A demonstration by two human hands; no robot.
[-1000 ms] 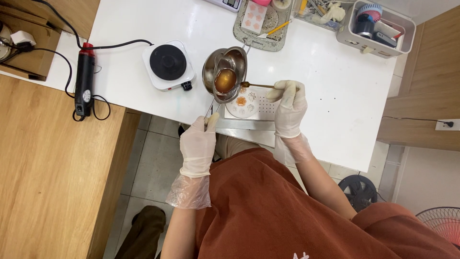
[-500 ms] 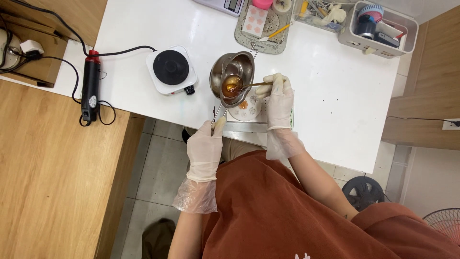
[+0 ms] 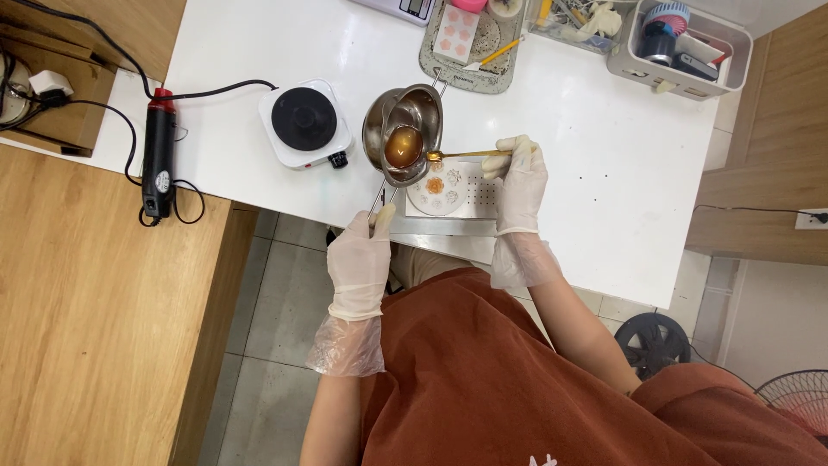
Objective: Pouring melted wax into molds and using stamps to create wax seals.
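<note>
Big white table [image 3: 604,173] fills most of the view, wood floor/panel to the left, grey tiles under the person, who's in a rust-coloured top w/ thin clear gloves on both hands.

On the table, left to right: a black heat gun [image 3: 159,164] w/ red tip & trailing cord, then a small white hotplate [image 3: 304,123] w/ a black round burner. Back edge has a grey tray [image 3: 448,65] w/ a pink-and-white mould and a yellow pencil-ish thing on it, plus a grey bin [image 3: 690,78] of odds & ends at far right.

Middle of it all: a steel melting pot [image 3: 405,129], tipped toward the person, amber liquid pooled inside. It's held up just above the table edge, right next to the hotplate. Left hand [image 3: 360,263] is curled tight around the pot's long thin handle [image 3: 384,203], near its end.

Right hand [image 3: 520,177] pinches the end of a gold spoon [image 3: 457,156] btw thumb & fingers; the spoon reaches sideways so its bowl sits at the pot's lip, touching or almost touching the amber stuff, can't tell which.

Just below the pot's spout is a white round mould [image 3: 440,190] on a white perforated board [image 3: 479,194]; one cavity looks orange-filled, the rest pale. Mould is btw the two hands, near the table's front edge.
</note>
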